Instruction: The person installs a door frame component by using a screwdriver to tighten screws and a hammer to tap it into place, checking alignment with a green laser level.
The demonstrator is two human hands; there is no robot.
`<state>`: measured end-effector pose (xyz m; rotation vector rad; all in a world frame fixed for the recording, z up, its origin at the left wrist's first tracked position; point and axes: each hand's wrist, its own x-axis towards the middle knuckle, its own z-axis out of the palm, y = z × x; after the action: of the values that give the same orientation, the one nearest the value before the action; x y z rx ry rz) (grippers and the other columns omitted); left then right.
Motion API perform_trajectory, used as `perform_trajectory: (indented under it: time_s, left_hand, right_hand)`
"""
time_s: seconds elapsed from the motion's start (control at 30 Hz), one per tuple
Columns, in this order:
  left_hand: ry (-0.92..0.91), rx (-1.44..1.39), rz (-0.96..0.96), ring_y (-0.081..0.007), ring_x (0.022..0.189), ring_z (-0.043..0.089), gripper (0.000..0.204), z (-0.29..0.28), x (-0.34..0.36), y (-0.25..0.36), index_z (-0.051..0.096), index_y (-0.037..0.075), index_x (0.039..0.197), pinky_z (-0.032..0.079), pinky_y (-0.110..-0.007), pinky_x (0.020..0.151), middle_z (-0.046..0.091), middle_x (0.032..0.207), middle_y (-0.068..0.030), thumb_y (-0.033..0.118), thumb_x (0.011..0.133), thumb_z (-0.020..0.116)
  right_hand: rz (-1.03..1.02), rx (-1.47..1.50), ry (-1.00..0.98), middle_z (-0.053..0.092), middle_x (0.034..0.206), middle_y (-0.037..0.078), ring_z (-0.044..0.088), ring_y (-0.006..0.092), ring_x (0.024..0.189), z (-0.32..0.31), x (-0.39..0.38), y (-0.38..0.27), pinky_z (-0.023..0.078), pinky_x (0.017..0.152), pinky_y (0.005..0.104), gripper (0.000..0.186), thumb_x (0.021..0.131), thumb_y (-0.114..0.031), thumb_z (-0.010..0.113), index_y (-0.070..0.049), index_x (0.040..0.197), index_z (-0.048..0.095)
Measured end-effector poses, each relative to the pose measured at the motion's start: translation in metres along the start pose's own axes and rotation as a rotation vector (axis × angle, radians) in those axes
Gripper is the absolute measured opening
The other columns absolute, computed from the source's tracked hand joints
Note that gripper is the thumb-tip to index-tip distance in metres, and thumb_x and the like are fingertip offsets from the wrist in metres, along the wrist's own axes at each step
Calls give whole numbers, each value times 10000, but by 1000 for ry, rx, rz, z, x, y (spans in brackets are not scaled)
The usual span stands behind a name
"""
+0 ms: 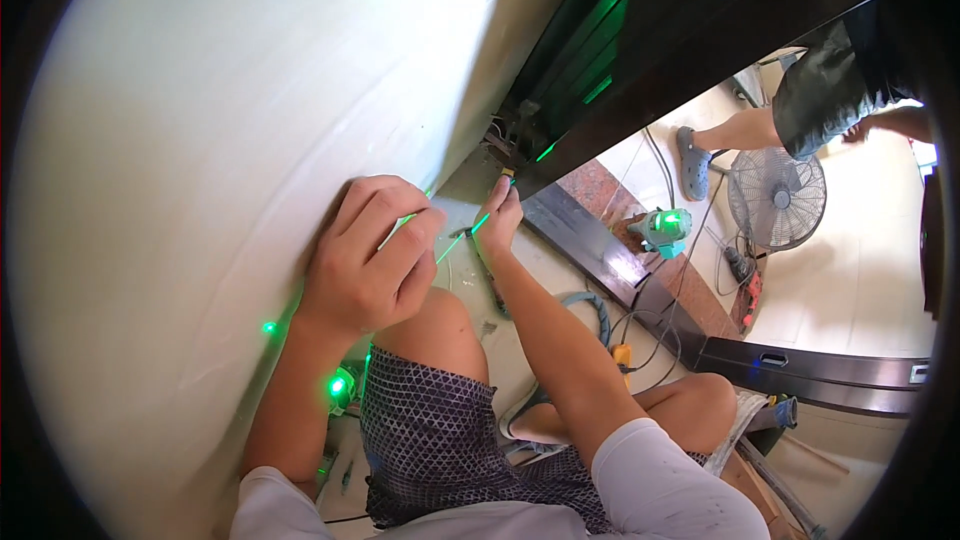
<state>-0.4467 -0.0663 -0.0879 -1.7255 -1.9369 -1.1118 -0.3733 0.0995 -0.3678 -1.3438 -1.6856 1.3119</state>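
Note:
My left hand (372, 255) is raised close to the pale wall (220, 170), its fingers curled. Whatever they may hold is hidden from this view. My right hand (497, 220) reaches further forward, to the low corner where the wall meets a dark wooden panel (680, 70). Its fingers close round a small object with a yellow end (508, 173), too small to name. A green laser line crosses both hands. On the floor beside my right wrist lies a hammer-like tool (497, 290), partly covered by my forearm.
A laser level (668, 230) stands on a dark sill beside reddish stone. Green light shines from a device (342, 385) by my left knee. Cables, a grey hose (597, 310), a fan (778, 198) and a red-and-black power tool (750, 295) lie right; another person's clogged foot (692, 165) stands there.

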Motion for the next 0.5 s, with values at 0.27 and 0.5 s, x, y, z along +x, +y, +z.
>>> perform_trajectory:
  time_s: [0.27,0.5]
  left_hand:
    - [-19,-30,-25,-361,933,665,250,-7,-2,5,688,-1,991,586,-448,806,665,1002,-138,-68,751,693]
    - [-42,-9,-8,-353,926,674,226,-7,-3,7,691,9,982,584,-442,793,674,996,-121,-44,762,693]
  right_hand:
    - [-106,28,-70,542,638,254,562,354,597,-7,6,-5,450,621,510,612,1141,-446,480,62,807,549]
    - [-102,-154,-43,602,696,295,624,434,632,-5,26,-4,473,614,511,591,1138,-460,471,72,897,561]
